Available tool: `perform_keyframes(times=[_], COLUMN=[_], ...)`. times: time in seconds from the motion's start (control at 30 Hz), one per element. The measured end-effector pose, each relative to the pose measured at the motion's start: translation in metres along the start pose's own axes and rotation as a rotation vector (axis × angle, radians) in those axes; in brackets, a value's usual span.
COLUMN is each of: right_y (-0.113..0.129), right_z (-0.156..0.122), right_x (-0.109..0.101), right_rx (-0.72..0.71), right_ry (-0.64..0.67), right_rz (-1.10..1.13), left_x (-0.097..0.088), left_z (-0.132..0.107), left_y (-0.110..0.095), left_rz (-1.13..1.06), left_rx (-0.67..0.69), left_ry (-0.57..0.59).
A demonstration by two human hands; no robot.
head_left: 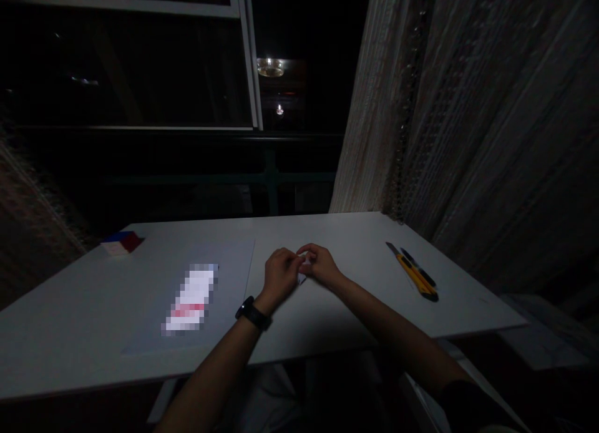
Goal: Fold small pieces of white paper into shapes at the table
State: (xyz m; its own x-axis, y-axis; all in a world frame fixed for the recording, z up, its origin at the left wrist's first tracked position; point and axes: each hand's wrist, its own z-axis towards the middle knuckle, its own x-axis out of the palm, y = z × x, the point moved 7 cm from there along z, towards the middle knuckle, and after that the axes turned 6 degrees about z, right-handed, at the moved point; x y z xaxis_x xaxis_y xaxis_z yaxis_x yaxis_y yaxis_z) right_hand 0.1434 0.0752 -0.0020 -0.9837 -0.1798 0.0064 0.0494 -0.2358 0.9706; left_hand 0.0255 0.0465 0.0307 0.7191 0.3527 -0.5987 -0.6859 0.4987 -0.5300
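Over the middle of the white table, my left hand (281, 271) and my right hand (322, 264) meet at the fingertips. Between them is a small piece of white paper (302, 276), pinched by the fingers of both hands and partly hidden by them. It looks folded, but the dim light blurs its shape. A dark watch (254, 313) is on my left wrist. To the left of my hands lies a bright, blurred-out phone-like rectangle (191, 296) on a large pale sheet (229, 302).
A yellow utility knife (416, 276) with its blade out lies on the table (346, 333) at the right, beside a dark pen (418, 266). A colored cube (121, 243) stands at the far left. Behind are a window (255, 77) and a curtain (369, 108).
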Motion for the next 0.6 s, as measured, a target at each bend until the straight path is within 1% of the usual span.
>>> perform_keyframes(times=[0.1,0.17,0.3,0.4,0.5,0.6], right_y=[-0.0004,-0.0012,-0.0055,-0.0062,-0.0058,-0.0010], right_z=[0.0005,0.0009,0.0010,0.0012,0.0022,0.0033], right_x=[0.0014,0.0013,0.0012,-0.0004,-0.0024,-0.0069], right_rx=[-0.013,-0.009,0.055,0.063,0.051,-0.009], right_ry=[0.031,0.021,-0.003,-0.018,-0.029,-0.076], right_rz=[0.024,0.030,0.047,0.063,0.075,0.082], left_x=[-0.0009,-0.0003,0.0012,0.0030,0.0054,0.0053], left_z=[-0.0001,-0.0003,-0.0012,-0.0013,-0.0007,-0.0004], left_y=[-0.0017,-0.0026,-0.0059,-0.0063,-0.0034,0.0021], left_rz=[0.008,0.008,0.029,0.046,0.015,-0.093], left_rx=[0.021,0.033,0.077,0.085,0.042,-0.053], left_ry=[-0.017,-0.010,0.005,0.019,0.045,0.045])
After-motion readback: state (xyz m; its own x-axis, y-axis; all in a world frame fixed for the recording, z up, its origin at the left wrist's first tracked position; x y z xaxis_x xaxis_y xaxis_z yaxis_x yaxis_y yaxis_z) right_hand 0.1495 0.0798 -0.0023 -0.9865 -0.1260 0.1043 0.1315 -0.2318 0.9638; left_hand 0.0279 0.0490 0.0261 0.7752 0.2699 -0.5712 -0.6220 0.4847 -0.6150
